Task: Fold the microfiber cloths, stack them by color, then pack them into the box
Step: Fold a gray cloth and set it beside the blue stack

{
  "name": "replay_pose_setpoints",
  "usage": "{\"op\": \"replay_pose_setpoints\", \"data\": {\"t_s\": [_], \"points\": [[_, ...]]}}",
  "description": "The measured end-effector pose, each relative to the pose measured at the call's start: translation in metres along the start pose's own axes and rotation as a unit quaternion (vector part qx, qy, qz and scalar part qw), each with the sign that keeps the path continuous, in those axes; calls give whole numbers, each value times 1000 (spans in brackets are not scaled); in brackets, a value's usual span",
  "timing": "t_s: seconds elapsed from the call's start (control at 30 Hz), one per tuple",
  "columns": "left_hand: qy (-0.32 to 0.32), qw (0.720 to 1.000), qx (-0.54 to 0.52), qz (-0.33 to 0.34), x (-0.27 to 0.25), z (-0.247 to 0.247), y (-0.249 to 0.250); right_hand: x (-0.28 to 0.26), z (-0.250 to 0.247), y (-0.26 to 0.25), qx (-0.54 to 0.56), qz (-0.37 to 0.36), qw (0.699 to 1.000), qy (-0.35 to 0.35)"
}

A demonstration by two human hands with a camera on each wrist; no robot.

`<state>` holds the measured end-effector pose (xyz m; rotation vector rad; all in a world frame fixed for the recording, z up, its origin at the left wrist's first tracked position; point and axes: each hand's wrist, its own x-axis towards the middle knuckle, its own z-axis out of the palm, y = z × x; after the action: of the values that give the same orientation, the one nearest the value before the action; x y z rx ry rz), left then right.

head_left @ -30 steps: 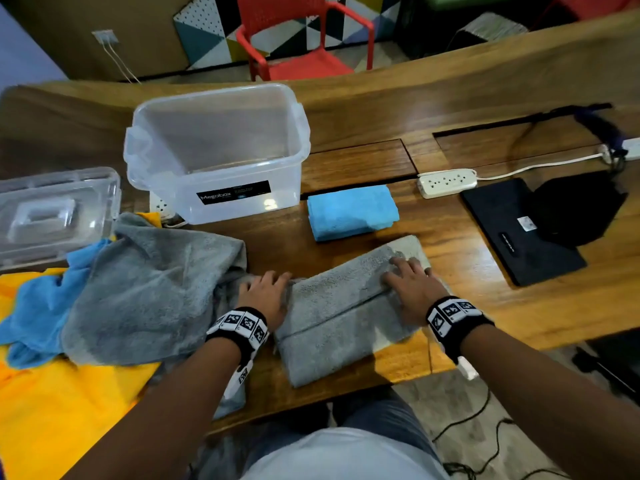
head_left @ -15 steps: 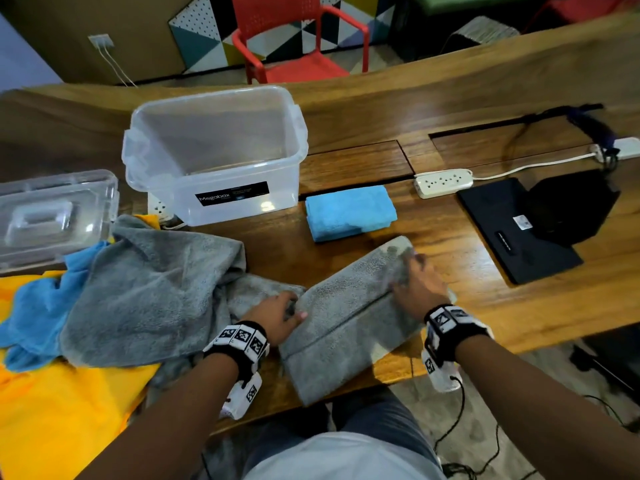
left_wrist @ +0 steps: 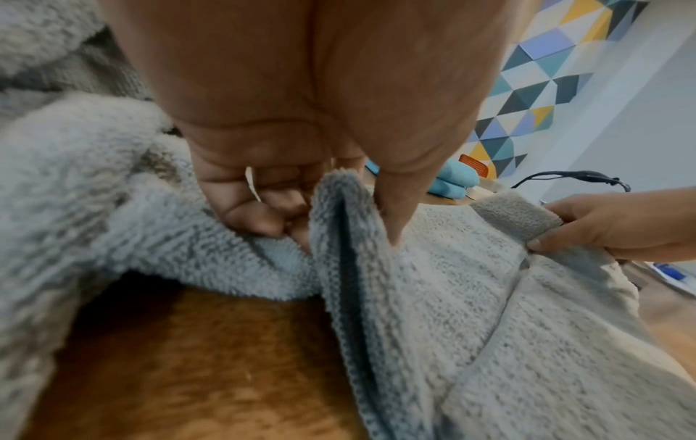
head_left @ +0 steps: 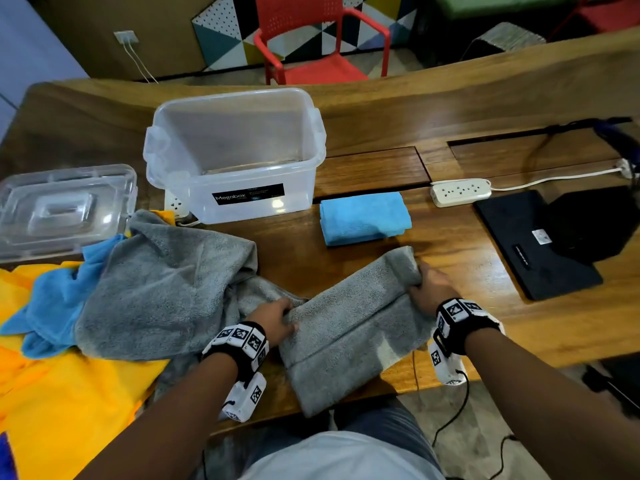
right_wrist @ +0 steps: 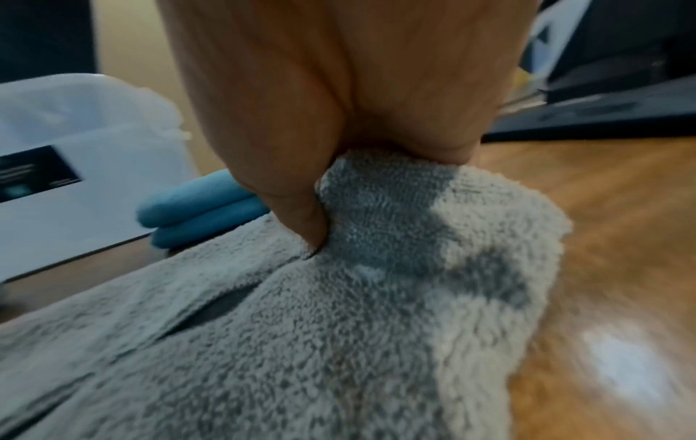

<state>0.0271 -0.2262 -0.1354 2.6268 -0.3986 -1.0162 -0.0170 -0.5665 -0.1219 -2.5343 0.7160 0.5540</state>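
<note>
- Your left hand [head_left: 275, 318] pinches the left end of the folded grey fluffy microfiber cloth [head_left: 349, 327]; the thumb [left_wrist: 391, 208] lies on one side of the raised edge and the curled fingers [left_wrist: 260, 214] on the other.
- Your right hand [head_left: 431, 289] grips the right end of the same cloth, with the corner bunched between thumb and fingers.
- This cloth lies diagonally on the near edge of the brown wooden table [head_left: 485, 271], and its near corner hangs over the edge.
- The folded light-blue microfiber cloth [head_left: 363, 218] lies just beyond it, to the right of the clear plastic storage box [head_left: 235, 157] with a black label.
- The box stands open, and I see no cloth inside it.
- At the left, a loose grey cloth [head_left: 162, 289] lies on an unfolded blue cloth [head_left: 52, 306] and yellow cloths [head_left: 62, 403].
- The clear plastic lid [head_left: 65, 209] lies at the far left.
- A white power strip [head_left: 460, 192] and a flat black case [head_left: 533, 244] are at the right.
</note>
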Motion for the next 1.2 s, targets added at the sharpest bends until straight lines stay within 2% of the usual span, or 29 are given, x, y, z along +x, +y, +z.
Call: {"op": "replay_pose_setpoints", "data": {"t_s": [0.1,0.23,0.4,0.5,0.6,0.67,0.8,0.9,0.97,1.07,1.13,1.2], "points": [[-1,1000,-16,4,-4,0,-1,1,-20,-20,-13,-43,999,4],[-31,999,-29,14,-7,-4,2,3,-58,-57,-51,-101,991,77],[-78,995,-30,51,-11,-2,13,7,-85,-102,-85,-210,963,148],[-81,994,-50,50,-10,2,18,19,-88,-127,-79,-252,951,161],[-78,994,-55,49,-11,6,23,33,-81,-142,-102,-253,951,144],[-74,994,-63,39,-11,8,24,37,-72,-139,-113,-253,950,142],[-62,993,-98,35,-10,13,13,17,-38,-108,-105,-256,944,183],[-17,994,-101,33,-10,12,4,-12,-5,-75,-95,-281,946,128],[27,999,-37,26,-11,10,-6,-28,19,-52,-98,-322,941,41],[60,995,76,26,-16,11,-28,-43,46,-30,-151,-374,912,-72],[78,990,112,24,-20,10,-41,-47,56,-23,-207,-369,902,-89],[94,988,122,-9,-23,3,-50,-49,60,-17,-222,-375,896,-86]]}}
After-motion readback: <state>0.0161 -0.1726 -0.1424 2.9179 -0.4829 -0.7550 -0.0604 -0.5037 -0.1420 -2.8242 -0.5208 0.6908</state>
